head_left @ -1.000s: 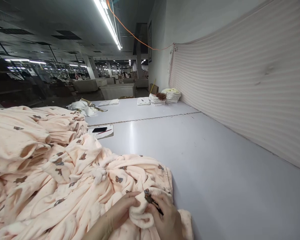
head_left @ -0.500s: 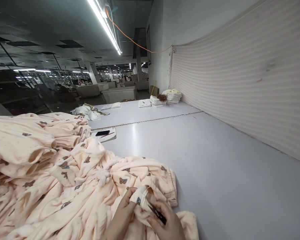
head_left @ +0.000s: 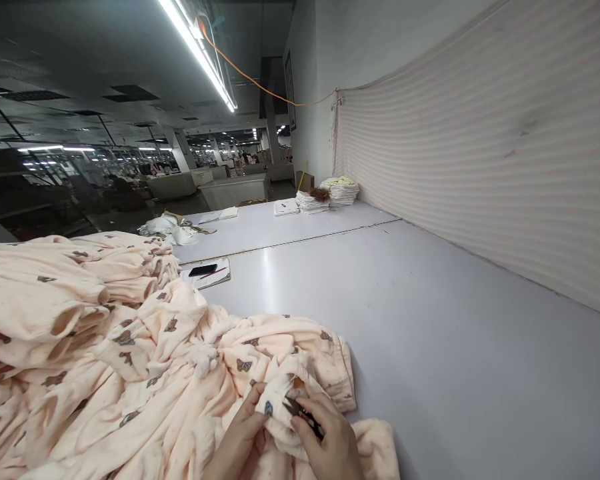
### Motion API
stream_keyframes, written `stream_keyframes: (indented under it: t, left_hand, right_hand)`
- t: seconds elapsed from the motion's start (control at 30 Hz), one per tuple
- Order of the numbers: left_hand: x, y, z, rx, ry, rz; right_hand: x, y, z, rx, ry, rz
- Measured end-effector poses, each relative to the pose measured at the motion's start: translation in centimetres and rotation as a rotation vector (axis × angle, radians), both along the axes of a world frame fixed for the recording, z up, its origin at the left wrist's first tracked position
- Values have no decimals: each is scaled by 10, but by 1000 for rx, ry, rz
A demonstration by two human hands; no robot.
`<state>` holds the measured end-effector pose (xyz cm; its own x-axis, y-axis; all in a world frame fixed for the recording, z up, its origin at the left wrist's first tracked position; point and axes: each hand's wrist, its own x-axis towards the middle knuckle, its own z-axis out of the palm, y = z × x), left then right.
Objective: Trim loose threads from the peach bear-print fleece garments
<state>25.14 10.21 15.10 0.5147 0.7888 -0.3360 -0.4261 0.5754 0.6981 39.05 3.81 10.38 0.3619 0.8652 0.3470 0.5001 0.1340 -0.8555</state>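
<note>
A peach fleece garment point(head_left: 285, 347) printed with small brown bears lies bunched at the near edge of a pale grey table point(head_left: 430, 320). My left hand point(head_left: 243, 440) pinches a fold of this fleece near a small blue mark. My right hand point(head_left: 327, 443) is closed round a small dark thread snipper point(head_left: 303, 415), its tip resting against the same fold. Both hands touch the cloth at the bottom of the view, and my wrists are cut off by the frame.
A tall heap of the same fleece point(head_left: 55, 300) fills the left. A black phone point(head_left: 203, 270) lies on a notebook with a pen behind it. Stacked folded cloth point(head_left: 330, 193) sits far back. A striped pink fabric point(head_left: 480, 153) hangs along the right wall.
My hands have kept working the same fold, with the left fingers shifting their grip and the snipper tip nearer the cloth. The camera has tilted slightly.
</note>
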Motion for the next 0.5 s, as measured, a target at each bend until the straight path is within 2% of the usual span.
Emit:
stream_keyframes:
  t: [0.17, 0.23, 0.33, 0.4, 0.5]
  left_hand:
    - [-5, 0, -4, -26, 51, -1]
    - [-11, 1, -12, -64, 89, 2]
    - [-18, 6, -25, -152, 126, -34]
    - [-17, 9, -28, -182, 147, -66]
    - [-6, 15, -22, -161, 192, -64]
  right_hand:
    - [-3, 2, -6, 49, 40, -5]
    - [5, 1, -11, 60, 71, -99]
    - [18, 0, -23, -94, 186, -304]
    - [18, -1, -31, -183, 316, -292]
    - [-3, -3, -42, -149, 476, -200]
